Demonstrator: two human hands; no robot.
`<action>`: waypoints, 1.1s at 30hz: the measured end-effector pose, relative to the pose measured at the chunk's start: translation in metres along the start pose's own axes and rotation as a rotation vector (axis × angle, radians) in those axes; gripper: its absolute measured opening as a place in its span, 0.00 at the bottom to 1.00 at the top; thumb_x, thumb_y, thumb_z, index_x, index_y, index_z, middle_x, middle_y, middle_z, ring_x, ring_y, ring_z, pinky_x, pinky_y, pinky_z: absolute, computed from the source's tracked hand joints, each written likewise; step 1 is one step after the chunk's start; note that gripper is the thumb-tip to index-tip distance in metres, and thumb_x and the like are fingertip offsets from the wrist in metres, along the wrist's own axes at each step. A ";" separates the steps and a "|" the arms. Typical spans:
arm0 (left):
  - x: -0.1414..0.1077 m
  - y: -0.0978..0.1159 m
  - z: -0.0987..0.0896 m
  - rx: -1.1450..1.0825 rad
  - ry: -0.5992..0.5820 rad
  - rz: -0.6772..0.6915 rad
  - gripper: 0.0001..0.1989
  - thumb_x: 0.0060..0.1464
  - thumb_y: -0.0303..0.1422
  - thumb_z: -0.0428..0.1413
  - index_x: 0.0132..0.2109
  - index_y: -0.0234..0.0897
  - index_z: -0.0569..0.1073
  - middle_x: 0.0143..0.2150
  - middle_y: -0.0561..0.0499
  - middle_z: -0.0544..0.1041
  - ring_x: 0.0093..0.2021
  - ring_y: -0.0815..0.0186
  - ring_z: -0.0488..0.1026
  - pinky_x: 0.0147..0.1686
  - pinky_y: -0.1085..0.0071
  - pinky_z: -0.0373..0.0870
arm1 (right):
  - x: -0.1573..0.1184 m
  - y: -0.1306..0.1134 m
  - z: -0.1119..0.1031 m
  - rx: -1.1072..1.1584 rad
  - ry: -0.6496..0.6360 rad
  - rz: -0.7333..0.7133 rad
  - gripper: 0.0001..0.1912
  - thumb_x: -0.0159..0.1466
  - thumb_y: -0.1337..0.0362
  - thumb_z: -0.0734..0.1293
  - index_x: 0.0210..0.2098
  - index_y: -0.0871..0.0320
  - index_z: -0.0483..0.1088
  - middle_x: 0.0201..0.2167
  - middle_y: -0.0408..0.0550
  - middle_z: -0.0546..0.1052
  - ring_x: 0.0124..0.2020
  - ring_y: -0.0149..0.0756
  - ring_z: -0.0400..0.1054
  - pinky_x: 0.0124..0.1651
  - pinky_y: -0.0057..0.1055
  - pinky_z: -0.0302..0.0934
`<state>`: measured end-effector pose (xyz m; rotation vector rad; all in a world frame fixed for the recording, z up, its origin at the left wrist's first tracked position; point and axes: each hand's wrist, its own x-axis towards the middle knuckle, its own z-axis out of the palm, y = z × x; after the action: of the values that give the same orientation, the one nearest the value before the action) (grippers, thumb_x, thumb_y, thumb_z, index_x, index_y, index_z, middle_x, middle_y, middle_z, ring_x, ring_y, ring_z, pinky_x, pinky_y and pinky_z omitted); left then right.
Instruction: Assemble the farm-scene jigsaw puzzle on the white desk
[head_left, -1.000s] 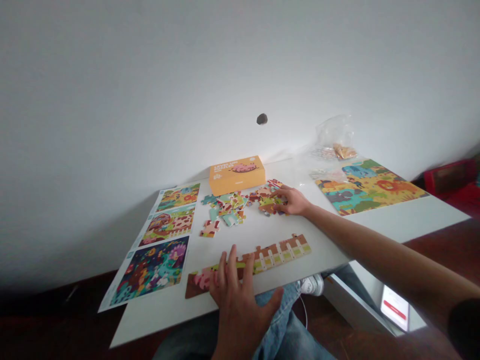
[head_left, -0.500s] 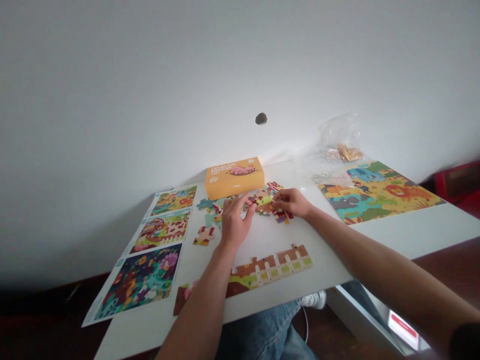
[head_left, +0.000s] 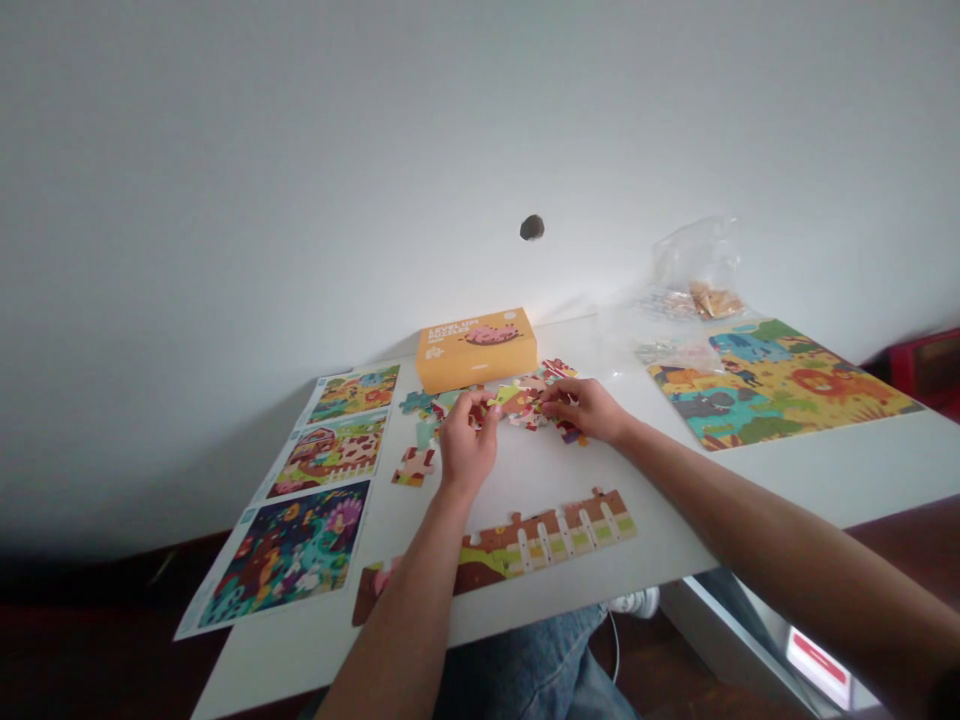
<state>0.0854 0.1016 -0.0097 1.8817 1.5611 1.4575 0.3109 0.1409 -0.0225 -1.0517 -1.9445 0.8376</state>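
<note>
My left hand [head_left: 469, 445] pinches a green and brown puzzle piece [head_left: 514, 400] between thumb and fingers, over the loose pile. At its other side, the fingertips of my right hand [head_left: 585, 407] are closed at the edge of a puzzle piece; which one is hard to make out. Loose puzzle pieces [head_left: 556, 370] lie around and behind both hands, partly covered by them. One cow-patterned piece [head_left: 414, 467] lies apart, left of my left hand. Nearer me, a joined strip of puzzle [head_left: 570, 535] shows a white fence; my left forearm hides part of it.
An orange puzzle box [head_left: 478, 350] stands behind the pile, near the wall. A sheet with three pictures [head_left: 289, 550] lies at left. On the right are a finished animal puzzle [head_left: 780, 385] and clear plastic bags [head_left: 694, 270]. The white table's [head_left: 675, 520] front edge is above my legs.
My left hand has closed on the green and brown piece, which has shifted left from my right fingertips. The whole view has moved slightly.
</note>
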 end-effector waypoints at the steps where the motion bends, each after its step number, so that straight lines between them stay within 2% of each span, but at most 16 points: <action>1: -0.001 0.004 -0.004 -0.045 0.046 -0.052 0.08 0.55 0.36 0.56 0.40 0.36 0.73 0.33 0.51 0.77 0.31 0.67 0.72 0.33 0.72 0.68 | 0.000 0.001 -0.001 -0.014 0.018 0.003 0.13 0.61 0.55 0.67 0.35 0.60 0.76 0.27 0.44 0.75 0.28 0.31 0.62 0.34 0.30 0.56; 4: -0.007 0.015 -0.021 -0.104 0.123 -0.179 0.10 0.53 0.37 0.58 0.39 0.36 0.72 0.33 0.51 0.77 0.32 0.66 0.73 0.33 0.73 0.68 | 0.000 0.002 -0.004 -0.026 0.076 0.020 0.14 0.63 0.55 0.65 0.34 0.60 0.75 0.26 0.44 0.74 0.28 0.31 0.61 0.34 0.30 0.56; 7: -0.018 0.016 -0.036 -0.067 0.074 -0.243 0.11 0.51 0.38 0.59 0.38 0.36 0.72 0.34 0.50 0.78 0.33 0.65 0.75 0.35 0.71 0.69 | -0.001 0.002 -0.004 0.001 0.148 0.029 0.14 0.63 0.54 0.64 0.33 0.60 0.72 0.27 0.44 0.74 0.28 0.31 0.62 0.33 0.29 0.57; 11: -0.029 0.001 -0.051 0.027 0.000 -0.274 0.11 0.51 0.40 0.60 0.37 0.37 0.73 0.34 0.49 0.80 0.33 0.63 0.76 0.36 0.69 0.70 | 0.000 0.008 0.000 0.067 0.205 0.077 0.15 0.63 0.52 0.64 0.36 0.59 0.72 0.27 0.44 0.75 0.28 0.32 0.65 0.33 0.28 0.58; 15: -0.027 -0.007 -0.061 0.067 0.013 -0.304 0.12 0.49 0.41 0.60 0.35 0.36 0.75 0.33 0.49 0.81 0.31 0.63 0.76 0.35 0.69 0.70 | 0.003 0.017 -0.002 -0.003 0.278 0.169 0.16 0.62 0.51 0.66 0.38 0.58 0.75 0.28 0.45 0.78 0.28 0.33 0.67 0.32 0.29 0.59; 19: -0.023 -0.001 -0.061 -0.037 0.001 -0.360 0.12 0.46 0.40 0.63 0.34 0.35 0.77 0.31 0.49 0.81 0.32 0.62 0.77 0.35 0.70 0.71 | 0.003 0.011 -0.008 -0.166 0.385 0.094 0.18 0.60 0.51 0.69 0.41 0.56 0.78 0.36 0.49 0.79 0.32 0.34 0.67 0.36 0.31 0.59; 21: -0.025 0.004 -0.056 -0.115 -0.019 -0.390 0.13 0.46 0.40 0.63 0.34 0.35 0.78 0.31 0.49 0.82 0.33 0.62 0.78 0.36 0.69 0.71 | 0.001 0.002 -0.007 -0.121 0.319 0.043 0.19 0.60 0.49 0.69 0.41 0.57 0.78 0.35 0.50 0.78 0.31 0.34 0.66 0.35 0.31 0.59; 25: -0.034 0.013 -0.044 -0.156 -0.126 -0.376 0.12 0.47 0.41 0.64 0.34 0.36 0.79 0.31 0.49 0.82 0.33 0.61 0.78 0.36 0.68 0.71 | -0.008 -0.018 0.005 0.101 -0.064 -0.022 0.23 0.58 0.47 0.70 0.40 0.61 0.78 0.30 0.47 0.77 0.26 0.30 0.63 0.29 0.28 0.56; 27: -0.037 0.017 -0.038 -0.149 -0.184 -0.340 0.11 0.48 0.40 0.63 0.33 0.36 0.79 0.32 0.49 0.82 0.33 0.62 0.78 0.36 0.68 0.71 | -0.012 -0.026 0.011 0.176 -0.181 -0.046 0.22 0.58 0.48 0.70 0.37 0.63 0.78 0.27 0.46 0.75 0.24 0.28 0.60 0.27 0.27 0.54; 30: -0.039 0.020 -0.034 -0.124 -0.244 -0.286 0.09 0.51 0.39 0.61 0.33 0.37 0.79 0.33 0.50 0.82 0.33 0.63 0.77 0.35 0.69 0.70 | -0.014 -0.032 0.015 0.276 -0.234 -0.017 0.22 0.60 0.47 0.68 0.33 0.64 0.76 0.24 0.45 0.72 0.24 0.28 0.60 0.27 0.26 0.53; 33: -0.039 0.019 -0.035 0.003 -0.313 -0.188 0.07 0.54 0.36 0.60 0.34 0.38 0.79 0.33 0.51 0.81 0.33 0.64 0.75 0.36 0.67 0.69 | -0.014 -0.028 0.013 0.290 -0.191 0.019 0.23 0.61 0.46 0.68 0.29 0.63 0.72 0.20 0.42 0.68 0.20 0.26 0.57 0.23 0.25 0.50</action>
<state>0.0713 0.0483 0.0006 1.8046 1.5377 1.0257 0.2943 0.1139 -0.0108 -0.8437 -1.8957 1.2277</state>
